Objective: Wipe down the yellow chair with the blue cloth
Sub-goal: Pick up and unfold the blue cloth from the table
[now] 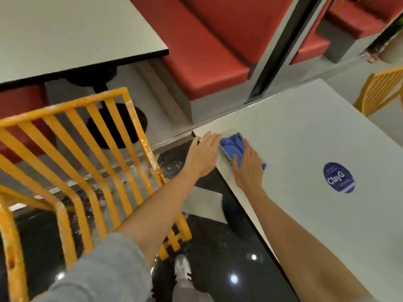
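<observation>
Your right hand (247, 165) lies palm-down on the crumpled blue cloth (234, 147), which sits on the pale grey laminate table (305, 138) close to its near-left corner; your fingers are spread fairly flat over the fabric with the thumb alongside it, though whether the tips curl into the folds is hard to judge from this angle. Your left hand (204, 154) rests just beside the cloth at that same corner, fingers straight and together, reaching over the table's edge and holding nothing. The yellow slatted metal chair (82, 153) stands to your left, well apart from the cloth, its paint chipped white along the right rail, and your left forearm in its grey sleeve (104, 271) crosses above the chair's lower right part. A round dark-blue sticker (339, 177) lies on the table to the right of your right hand. Beyond the chair are a second grey table (65, 33) and a red padded bench (207, 51).
</observation>
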A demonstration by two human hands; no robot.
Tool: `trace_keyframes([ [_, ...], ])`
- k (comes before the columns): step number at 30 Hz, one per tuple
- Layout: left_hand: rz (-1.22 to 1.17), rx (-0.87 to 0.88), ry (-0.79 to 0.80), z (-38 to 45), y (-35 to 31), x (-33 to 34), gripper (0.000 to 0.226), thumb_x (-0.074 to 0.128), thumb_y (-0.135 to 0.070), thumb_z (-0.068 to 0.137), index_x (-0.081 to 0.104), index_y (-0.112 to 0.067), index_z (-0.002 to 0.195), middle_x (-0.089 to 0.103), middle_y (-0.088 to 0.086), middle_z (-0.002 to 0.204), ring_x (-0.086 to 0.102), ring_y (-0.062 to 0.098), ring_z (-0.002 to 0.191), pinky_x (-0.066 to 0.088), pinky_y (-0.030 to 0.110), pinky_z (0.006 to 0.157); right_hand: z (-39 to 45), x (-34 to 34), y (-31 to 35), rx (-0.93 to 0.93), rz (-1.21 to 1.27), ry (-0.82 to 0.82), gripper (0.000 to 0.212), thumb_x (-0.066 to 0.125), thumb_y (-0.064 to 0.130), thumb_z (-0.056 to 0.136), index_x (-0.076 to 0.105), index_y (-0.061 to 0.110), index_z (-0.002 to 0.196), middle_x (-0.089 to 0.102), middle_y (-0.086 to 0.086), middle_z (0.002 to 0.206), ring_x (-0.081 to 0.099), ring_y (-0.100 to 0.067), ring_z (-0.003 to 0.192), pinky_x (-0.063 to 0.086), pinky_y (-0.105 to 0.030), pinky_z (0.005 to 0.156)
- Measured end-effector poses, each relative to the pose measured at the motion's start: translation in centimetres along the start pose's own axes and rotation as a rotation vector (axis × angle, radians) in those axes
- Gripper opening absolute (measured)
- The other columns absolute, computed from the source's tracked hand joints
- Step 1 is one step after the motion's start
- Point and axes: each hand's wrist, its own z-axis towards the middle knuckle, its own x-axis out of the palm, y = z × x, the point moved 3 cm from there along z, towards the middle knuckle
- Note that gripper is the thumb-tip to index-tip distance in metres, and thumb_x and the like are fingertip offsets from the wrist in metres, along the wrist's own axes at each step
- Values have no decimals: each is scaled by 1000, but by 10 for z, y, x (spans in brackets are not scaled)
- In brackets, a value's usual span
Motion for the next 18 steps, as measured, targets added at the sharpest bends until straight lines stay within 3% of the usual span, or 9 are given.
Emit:
trace_keyframes([
  [5, -14, 95, 116, 21, -24, 34, 49, 38, -25, 102, 37, -16, 150, 36, 2, 156, 28, 19, 145, 24, 38, 115, 1, 2, -39, -14, -171, 26, 44, 45, 28, 103, 40, 13, 144, 48, -9, 144, 45, -27, 131, 36, -40, 110],
  [9, -84, 154, 104, 39, -32, 45, 39, 40, -24, 101, 57, -14, 134, 46, 4, 150, 37, 22, 140, 20, 38, 115, 16, 2, -47, -60, -269, 103, 41, 48, 31, 102, 50, 15, 140, 48, -7, 147, 47, -27, 131, 37, -37, 108],
  [13, -158, 146, 59, 46, -28, 48, 42, 38, -28, 92, 70, -12, 113, 63, 8, 130, 57, 26, 120, 33, 42, 108, 24, 2, -45, -87, -334, 142, 43, 51, 38, 100, 53, 17, 137, 52, -6, 143, 52, -26, 125, 41, -37, 102],
  [18, -200, 130, 30, 51, -25, 47, 36, 43, -27, 87, 70, -12, 106, 69, 6, 115, 62, 25, 107, 39, 40, 100, 29, 2, -45, -55, -300, 71, 32, 58, 34, 97, 65, 17, 124, 66, -3, 123, 60, -23, 109, 49, -34, 87],
])
